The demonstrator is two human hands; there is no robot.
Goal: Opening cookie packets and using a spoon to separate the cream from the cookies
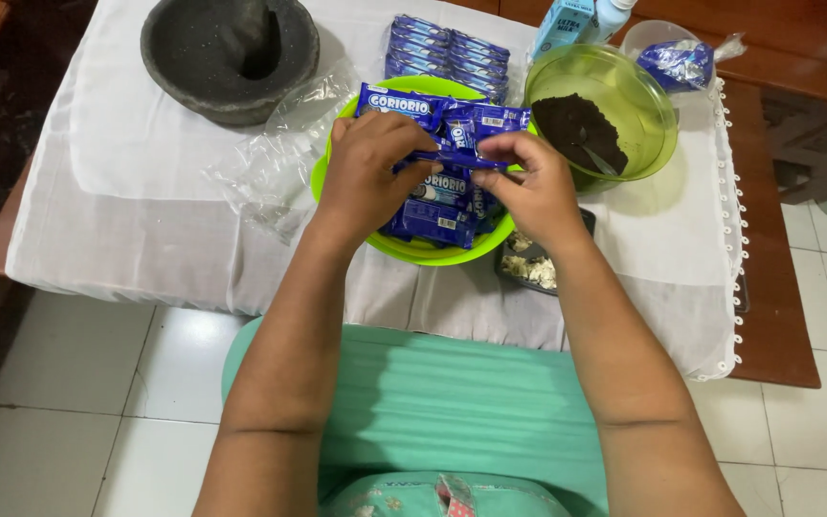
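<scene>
Head view | I'm seeing left hand [368, 170] and right hand [528, 182] both pinching one blue snack packet [459, 158] | long axis running hand-to-hand above green bowl [433, 253] near tabletop's front edge.

Blue biscuit packet [457, 158] — slim, glossy foil w/ white lettering, held level and crosswise over the bowl, pinched at both ends, left hand [366, 177] at its 9 o'clock end, right hand [528, 187] at 3 o'clock. Wrapper looks sealed; can't tell if torn. Lime-green bowl [433, 254] sits at desk centre, round, plastic, heaped w/ more blue packets [433, 218] lying every which way — one lies flat at the rim's 11 o'clock.
</scene>
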